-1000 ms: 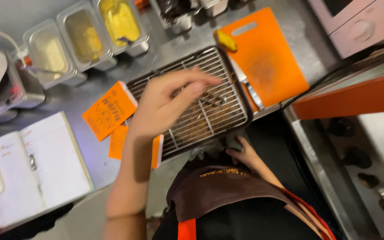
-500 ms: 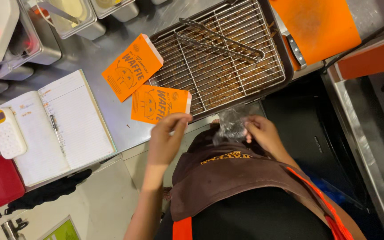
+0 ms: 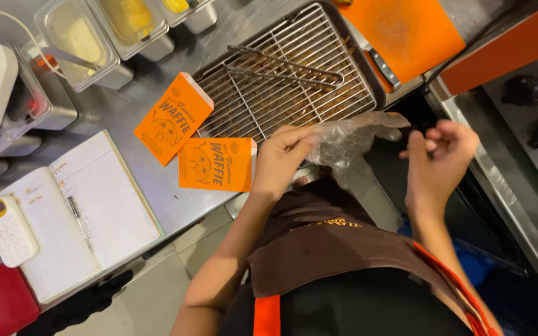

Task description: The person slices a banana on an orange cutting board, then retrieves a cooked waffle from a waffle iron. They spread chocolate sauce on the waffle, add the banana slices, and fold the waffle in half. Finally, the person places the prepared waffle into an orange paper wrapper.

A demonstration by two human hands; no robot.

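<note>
Steel counter (image 3: pixel 126 118), bearing a wire rack (image 3: pixel 287 81) with tongs (image 3: pixel 284 68) on it, two orange paper sleeves (image 3: pixel 194 143), an open notebook (image 3: pixel 76 211) with a pen (image 3: pixel 80 223), a white-and-yellow calculator (image 3: pixel 7 230), metal tubs (image 3: pixel 101 31), an orange cutting board (image 3: pixel 406 31) beside a knife (image 3: pixel 381 65).

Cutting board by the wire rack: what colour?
Orange cutting board, seen in the head view.

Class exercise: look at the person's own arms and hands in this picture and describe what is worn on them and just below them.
Both arms are bare, with no sleeves showing on the forearms. The left hand and right hand wear no glove, ring, watch or bracelet that can be seen. Below them the person wears a brown apron with orange trim over dark clothing.
</note>
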